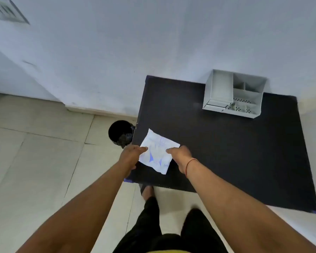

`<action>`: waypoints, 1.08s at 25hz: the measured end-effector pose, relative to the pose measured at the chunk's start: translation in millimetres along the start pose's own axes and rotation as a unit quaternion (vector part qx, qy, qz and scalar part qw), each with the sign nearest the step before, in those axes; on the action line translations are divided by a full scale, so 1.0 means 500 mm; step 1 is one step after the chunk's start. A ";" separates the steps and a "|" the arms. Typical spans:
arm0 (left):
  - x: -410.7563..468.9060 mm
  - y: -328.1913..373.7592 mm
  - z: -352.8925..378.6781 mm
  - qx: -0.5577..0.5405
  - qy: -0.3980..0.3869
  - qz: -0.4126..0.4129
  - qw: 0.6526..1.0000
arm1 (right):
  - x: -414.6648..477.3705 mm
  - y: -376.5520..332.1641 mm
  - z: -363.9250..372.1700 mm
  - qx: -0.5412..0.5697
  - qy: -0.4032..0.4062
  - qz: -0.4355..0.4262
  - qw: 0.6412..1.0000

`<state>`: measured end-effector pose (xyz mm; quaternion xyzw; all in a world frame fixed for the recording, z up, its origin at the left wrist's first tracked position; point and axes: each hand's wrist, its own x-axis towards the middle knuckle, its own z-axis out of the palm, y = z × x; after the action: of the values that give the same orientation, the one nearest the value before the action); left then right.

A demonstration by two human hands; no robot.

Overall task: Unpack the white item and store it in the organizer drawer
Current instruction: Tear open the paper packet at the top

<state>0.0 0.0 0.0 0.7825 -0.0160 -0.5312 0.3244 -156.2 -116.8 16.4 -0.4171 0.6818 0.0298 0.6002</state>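
Pale floor tiles and a white wall frame a black tabletop [235, 152], and I see both bare forearms stretched forward over its near left corner. My left hand [130, 157] pinches the left edge of the white packet [158, 152] with blue print, fingers pointing right; my right hand [181, 157], a red thread at its wrist, grips the right edge, knuckles up. I see the packet held between them just above the corner. Well apart, the grey organizer [233, 94] sits at the far edge. A black bin [119, 132] stands on the floor beside the table.
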 end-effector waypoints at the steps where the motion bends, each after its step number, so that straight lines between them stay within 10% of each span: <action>1: 0.013 0.001 0.006 0.011 0.009 -0.011 1.000 | 0.005 -0.004 0.003 0.015 0.022 0.023 0.999; 7: 0.022 0.035 0.033 0.033 -0.056 -0.070 0.995 | 0.026 -0.041 0.003 0.086 -0.069 0.101 0.989; 11: 0.014 0.109 0.015 -0.076 -0.156 -0.121 0.977 | -0.005 -0.091 -0.008 -0.036 -0.037 -0.122 0.991; 14: 0.007 0.158 -0.004 -0.193 -0.224 -0.112 0.949 | -0.072 -0.111 -0.047 -0.335 0.039 -0.427 0.839; 16: -0.015 0.186 -0.010 -0.261 -0.242 -0.079 0.931 | -0.112 -0.116 -0.075 -0.447 -0.020 -0.480 0.754; 19: -0.022 0.195 -0.011 -0.259 -0.261 -0.036 0.929 | -0.143 -0.130 -0.105 -0.317 -0.065 -0.417 0.849; 27: -0.036 0.200 -0.003 -0.187 -0.281 0.012 0.941 | -0.141 -0.153 -0.116 -0.314 -0.058 -0.240 0.917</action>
<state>25.4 -71.2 67.7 0.5264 -0.0160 -0.7191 0.4534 -160.7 -160.2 127.0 -0.7322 0.4812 0.1215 0.4664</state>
